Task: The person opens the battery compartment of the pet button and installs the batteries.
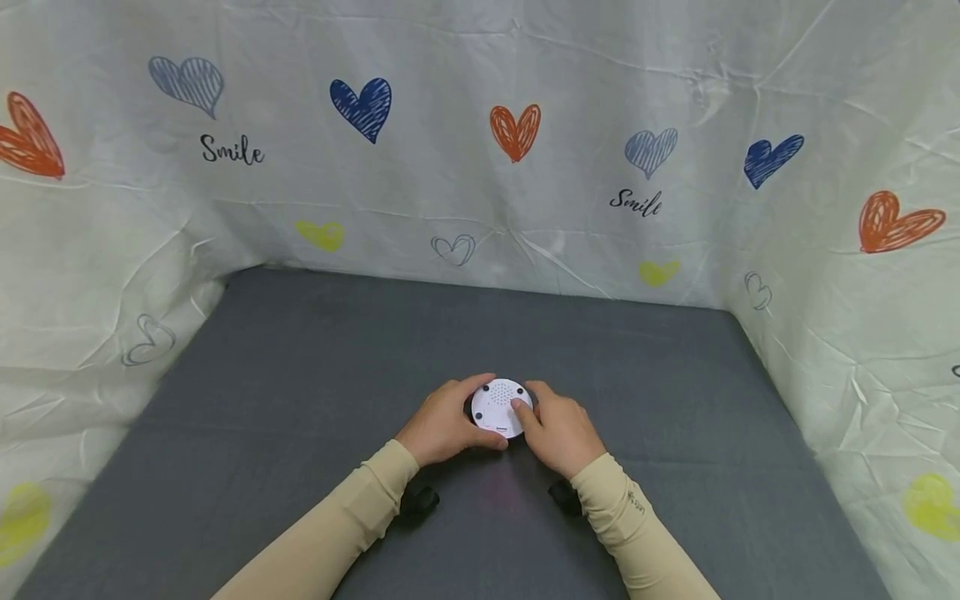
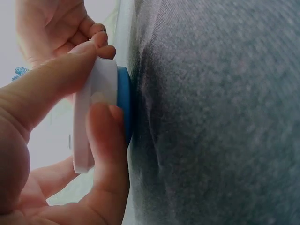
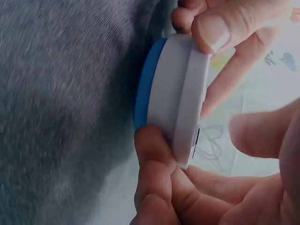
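Note:
A round white device [image 1: 498,414] lies between both hands over the grey surface. Its white back faces up, with a cluster of small holes, dark round feet and a small slot. From the side, the right wrist view shows a blue face [image 3: 149,82] turned toward the cloth, close against it. My left hand [image 1: 447,423] grips the device's left side, thumb at the near rim and fingers at the far one. At the right edge, curled fingers of my right hand [image 1: 561,432] hold the rim, while the thumb [image 3: 262,133] stands off its back.
Dark grey cloth [image 1: 375,350] covers the table. White sheeting [image 1: 450,192] printed with hearts and "Smile" hangs behind it and along both sides. Beneath the wrists sit dark wrist-worn pieces, one at the left [image 1: 418,502] and one at the right [image 1: 565,497].

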A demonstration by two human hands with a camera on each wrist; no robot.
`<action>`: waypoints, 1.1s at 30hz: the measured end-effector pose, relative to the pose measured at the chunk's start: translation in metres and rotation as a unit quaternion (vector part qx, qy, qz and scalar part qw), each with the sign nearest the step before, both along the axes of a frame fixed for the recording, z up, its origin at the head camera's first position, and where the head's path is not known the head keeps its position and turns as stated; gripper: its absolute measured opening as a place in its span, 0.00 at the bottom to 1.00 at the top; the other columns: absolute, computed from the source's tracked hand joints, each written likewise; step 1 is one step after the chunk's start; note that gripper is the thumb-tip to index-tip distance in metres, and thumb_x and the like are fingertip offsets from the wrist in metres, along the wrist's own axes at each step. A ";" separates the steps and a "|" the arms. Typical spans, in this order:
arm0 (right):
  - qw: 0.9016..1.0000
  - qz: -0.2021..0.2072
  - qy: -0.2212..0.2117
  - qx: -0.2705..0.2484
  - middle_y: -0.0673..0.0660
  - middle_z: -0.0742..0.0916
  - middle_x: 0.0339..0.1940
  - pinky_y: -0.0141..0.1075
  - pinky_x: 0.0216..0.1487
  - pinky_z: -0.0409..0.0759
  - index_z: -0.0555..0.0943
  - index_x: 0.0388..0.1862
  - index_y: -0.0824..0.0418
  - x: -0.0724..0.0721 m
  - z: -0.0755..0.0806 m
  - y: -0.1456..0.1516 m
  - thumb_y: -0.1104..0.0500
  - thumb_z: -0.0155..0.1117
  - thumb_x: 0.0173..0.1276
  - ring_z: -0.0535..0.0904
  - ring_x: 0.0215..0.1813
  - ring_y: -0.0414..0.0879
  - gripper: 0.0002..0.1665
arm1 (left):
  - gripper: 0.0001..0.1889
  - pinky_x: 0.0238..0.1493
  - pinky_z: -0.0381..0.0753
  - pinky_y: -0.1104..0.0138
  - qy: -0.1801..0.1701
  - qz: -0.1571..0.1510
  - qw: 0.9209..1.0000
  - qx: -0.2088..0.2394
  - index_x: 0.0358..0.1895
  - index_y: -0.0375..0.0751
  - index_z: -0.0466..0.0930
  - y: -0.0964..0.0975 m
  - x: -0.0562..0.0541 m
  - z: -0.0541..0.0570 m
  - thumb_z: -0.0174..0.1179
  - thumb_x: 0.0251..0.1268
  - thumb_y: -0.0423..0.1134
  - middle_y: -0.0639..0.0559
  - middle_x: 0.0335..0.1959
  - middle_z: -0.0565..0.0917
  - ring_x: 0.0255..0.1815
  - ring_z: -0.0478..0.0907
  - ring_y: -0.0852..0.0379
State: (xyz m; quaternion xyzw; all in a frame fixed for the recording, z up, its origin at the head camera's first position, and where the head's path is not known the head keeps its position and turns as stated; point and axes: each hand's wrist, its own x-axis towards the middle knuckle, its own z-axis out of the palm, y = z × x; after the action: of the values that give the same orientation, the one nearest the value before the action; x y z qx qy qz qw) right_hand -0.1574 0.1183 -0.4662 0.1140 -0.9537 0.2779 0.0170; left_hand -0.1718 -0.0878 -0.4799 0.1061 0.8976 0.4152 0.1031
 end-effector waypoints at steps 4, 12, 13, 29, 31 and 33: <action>1.000 -0.010 -0.021 -0.021 0.49 0.82 0.23 0.37 0.28 0.71 0.80 0.72 0.65 -0.001 0.000 -0.001 0.49 0.58 0.85 0.74 0.23 0.42 0.27 | 0.53 0.53 0.82 0.56 0.000 -0.005 1.000 0.022 0.82 0.53 0.71 -0.001 0.000 0.002 0.88 0.49 0.47 0.43 0.64 0.81 0.50 0.80 0.53; 0.996 -0.022 0.002 -0.087 0.54 0.89 0.37 0.40 0.35 0.78 0.76 0.63 0.55 -0.002 0.005 0.000 0.43 0.55 0.87 0.81 0.30 0.42 0.20 | 0.34 0.50 0.87 0.59 0.025 -0.009 0.992 0.120 0.73 0.57 0.72 -0.004 0.000 0.011 0.77 0.68 0.51 0.46 0.67 0.80 0.46 0.87 0.55; 0.995 -0.021 0.009 -0.094 0.55 0.89 0.38 0.40 0.35 0.79 0.76 0.60 0.55 -0.002 0.006 0.000 0.43 0.56 0.87 0.81 0.31 0.43 0.19 | 0.29 0.51 0.87 0.59 0.024 -0.005 0.991 0.132 0.70 0.57 0.72 -0.005 0.001 0.011 0.74 0.71 0.53 0.46 0.68 0.79 0.47 0.87 0.54; 0.993 0.028 -0.049 -0.106 0.63 0.91 0.56 0.53 0.56 0.86 0.74 0.58 0.57 -0.012 -0.008 -0.007 0.52 0.78 0.72 0.90 0.57 0.55 0.25 | 0.37 0.68 0.81 0.50 -0.001 0.023 0.999 0.031 0.66 0.41 0.72 -0.015 -0.006 0.005 0.84 0.58 0.41 0.40 0.67 0.82 0.71 0.81 0.44; 0.994 0.029 -0.041 -0.097 0.64 0.91 0.56 0.54 0.57 0.86 0.74 0.59 0.58 -0.013 -0.012 -0.006 0.54 0.80 0.70 0.90 0.58 0.57 0.27 | 0.40 0.69 0.80 0.48 0.022 0.020 1.000 -0.005 0.69 0.39 0.72 -0.007 -0.008 0.004 0.86 0.54 0.38 0.40 0.68 0.82 0.69 0.81 0.43; 0.996 0.019 -0.028 -0.087 0.65 0.90 0.55 0.54 0.56 0.86 0.74 0.59 0.58 -0.013 -0.015 -0.002 0.55 0.81 0.68 0.89 0.57 0.58 0.29 | 0.43 0.69 0.81 0.48 0.039 0.010 0.999 -0.028 0.71 0.38 0.72 0.004 -0.011 0.003 0.87 0.52 0.36 0.39 0.68 0.80 0.67 0.82 0.43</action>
State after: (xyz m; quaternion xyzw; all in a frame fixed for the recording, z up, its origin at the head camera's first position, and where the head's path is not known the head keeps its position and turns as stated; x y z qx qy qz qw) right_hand -0.1701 0.1165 -0.4816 0.1224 -0.9237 0.3630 -0.0055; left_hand -0.1832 -0.0838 -0.4766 0.1102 0.9133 0.3863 0.0669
